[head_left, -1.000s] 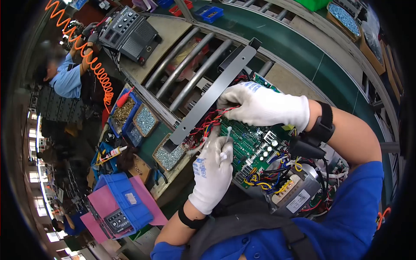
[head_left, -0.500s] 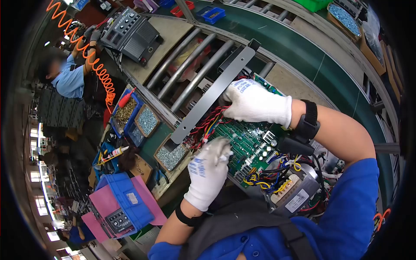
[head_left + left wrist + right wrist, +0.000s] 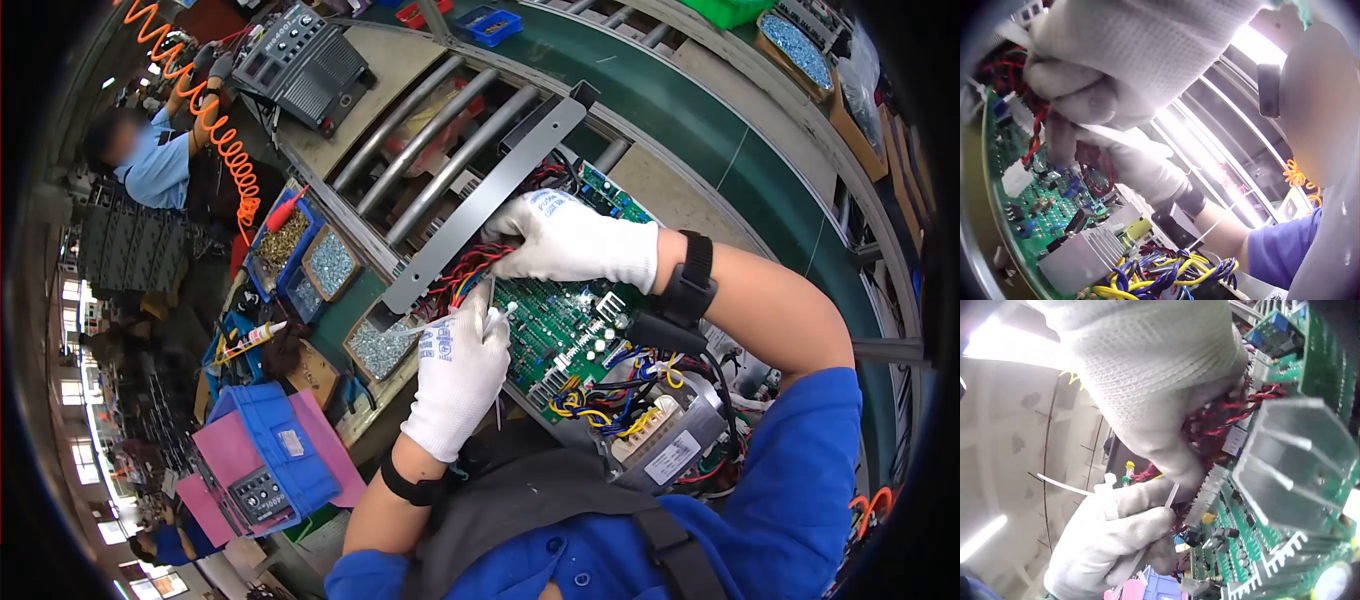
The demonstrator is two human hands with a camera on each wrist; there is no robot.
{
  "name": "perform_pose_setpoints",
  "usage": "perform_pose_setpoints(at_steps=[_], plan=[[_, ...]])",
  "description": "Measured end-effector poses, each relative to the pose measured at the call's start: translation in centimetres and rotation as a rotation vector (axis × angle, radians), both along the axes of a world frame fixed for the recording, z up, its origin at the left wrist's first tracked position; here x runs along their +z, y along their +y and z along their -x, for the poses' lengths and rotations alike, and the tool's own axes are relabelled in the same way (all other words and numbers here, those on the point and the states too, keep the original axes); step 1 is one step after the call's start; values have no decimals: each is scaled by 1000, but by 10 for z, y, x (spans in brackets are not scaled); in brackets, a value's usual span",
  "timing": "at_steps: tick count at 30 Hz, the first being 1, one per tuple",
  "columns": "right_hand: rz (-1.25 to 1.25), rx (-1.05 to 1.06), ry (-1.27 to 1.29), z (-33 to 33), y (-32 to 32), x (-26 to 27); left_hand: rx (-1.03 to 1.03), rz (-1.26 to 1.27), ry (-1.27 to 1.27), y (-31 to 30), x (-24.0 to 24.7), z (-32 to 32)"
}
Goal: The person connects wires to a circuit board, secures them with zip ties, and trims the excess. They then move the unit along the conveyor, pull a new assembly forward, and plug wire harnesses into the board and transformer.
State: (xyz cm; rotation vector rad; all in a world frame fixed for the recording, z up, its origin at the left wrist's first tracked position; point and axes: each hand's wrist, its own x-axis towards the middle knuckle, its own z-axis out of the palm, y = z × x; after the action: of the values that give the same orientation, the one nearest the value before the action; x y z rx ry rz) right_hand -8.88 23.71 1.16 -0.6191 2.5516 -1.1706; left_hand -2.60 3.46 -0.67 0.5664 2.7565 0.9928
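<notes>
Both hands wear white knit gloves. My left hand (image 3: 455, 375) pinches a thin white cable tie (image 3: 1127, 575) between thumb and fingers, close against a bundle of red, black and yellow wires (image 3: 470, 272). A second tie's head (image 3: 1109, 481) stands up by its fingers in the right wrist view. My right hand (image 3: 565, 240) curls its fingers round the red-and-black wires (image 3: 1225, 419), just beyond the left fingertips; some of those fingertips are hidden in the bundle. Under both hands lies a green circuit board (image 3: 545, 330) with white connectors and heat sinks.
A grey metal bar (image 3: 490, 215) crosses just left of the wires. Nearer my body sits a transformer (image 3: 665, 440) with yellow and blue wires. Trays of screws (image 3: 330, 262) and a blue bin (image 3: 280, 450) stand left. Metal rollers (image 3: 440, 140) lie beyond; another person (image 3: 160, 170) works at far left.
My left hand drew back from the wires, then came up to them again with the cable tie. The right hand shifted slightly left and stayed on the bundle.
</notes>
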Motion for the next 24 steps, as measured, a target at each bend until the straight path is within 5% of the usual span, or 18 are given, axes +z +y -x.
perform_pose_setpoints(at_steps=[4, 8, 9, 10, 11, 14, 16, 18, 20, 21, 24], plan=[[162, -74, -179, -1, 2, -4, 148, -139, -207, 9, 4, 0], [103, -9, -44, -5, 8, -1, 193, -131, -269, 16, 8, 4], [129, -9, 257, -7, 4, -6, 168, -81, -214, 15, 1, 6], [126, -6, 255, -8, 8, -7, 140, -33, -157, 16, -2, 7], [146, 38, 117, -8, 14, -4, -105, 48, 374, 14, -1, 7], [287, 15, -223, -9, 24, 23, 59, 22, 43, 17, -3, 8], [431, -69, -351, 1, 25, 6, 37, 23, 221, 14, -16, 8], [223, -68, -267, -3, 18, 17, 15, 28, 401, 16, -20, 7], [170, 69, 62, -2, 9, 4, 243, -58, -10, 25, -19, 6], [170, 42, 155, -1, -1, 6, 232, -33, -10, 26, -12, 5], [-34, -123, -203, -9, -1, 32, 167, 28, 40, 22, 4, 1]])
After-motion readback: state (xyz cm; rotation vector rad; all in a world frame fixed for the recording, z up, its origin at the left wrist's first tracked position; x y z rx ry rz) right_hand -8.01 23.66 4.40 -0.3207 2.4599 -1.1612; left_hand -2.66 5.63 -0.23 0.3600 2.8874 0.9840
